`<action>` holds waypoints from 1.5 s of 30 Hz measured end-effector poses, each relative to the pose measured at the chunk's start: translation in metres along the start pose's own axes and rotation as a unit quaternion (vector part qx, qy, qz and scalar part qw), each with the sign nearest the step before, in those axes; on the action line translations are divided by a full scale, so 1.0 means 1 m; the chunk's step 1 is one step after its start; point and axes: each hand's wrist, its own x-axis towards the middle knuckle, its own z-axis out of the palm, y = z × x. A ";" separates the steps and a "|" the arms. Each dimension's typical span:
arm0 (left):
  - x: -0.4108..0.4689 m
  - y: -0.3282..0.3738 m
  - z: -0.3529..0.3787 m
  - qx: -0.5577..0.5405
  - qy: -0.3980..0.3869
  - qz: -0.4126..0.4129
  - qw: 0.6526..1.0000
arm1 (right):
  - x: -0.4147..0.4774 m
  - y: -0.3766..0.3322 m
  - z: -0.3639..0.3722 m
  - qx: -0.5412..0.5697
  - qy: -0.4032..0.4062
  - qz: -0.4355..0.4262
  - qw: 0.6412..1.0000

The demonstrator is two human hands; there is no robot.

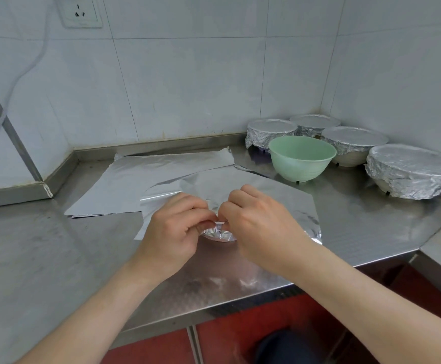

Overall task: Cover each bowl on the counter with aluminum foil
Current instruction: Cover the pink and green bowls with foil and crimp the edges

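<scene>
A sheet of aluminum foil [253, 187] lies on the steel counter [43, 245] in front of me. My left hand [172, 227] and my right hand [261, 222] meet at its near edge, both pinching a crumpled bit of the foil [218, 233] between fingertips. An uncovered pale green bowl [302, 157] stands behind the sheet to the right. Several foil-covered bowls sit in the back right corner; the nearest one [413, 170] is at the far right.
More flat foil sheets [146, 179] are stacked to the left behind the one I hold. Tiled walls close the counter at the back and right. A wall socket [81, 11] with a cable hangs upper left. The counter's front edge drops to a red floor [230, 334].
</scene>
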 end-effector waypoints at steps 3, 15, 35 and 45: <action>-0.003 0.000 -0.006 -0.004 -0.022 -0.043 0.999 | -0.003 0.004 -0.004 0.088 -0.032 0.030 0.995; 0.013 0.027 -0.003 0.011 -0.043 -0.055 0.997 | -0.005 0.032 -0.022 0.279 -0.066 0.131 0.949; 0.009 0.018 0.009 0.146 -0.091 0.066 0.983 | -0.008 0.027 0.006 0.023 -0.023 -0.005 0.999; 0.000 -0.003 -0.019 0.005 -0.070 -0.007 0.998 | -0.004 0.018 -0.038 0.071 -0.122 0.140 0.980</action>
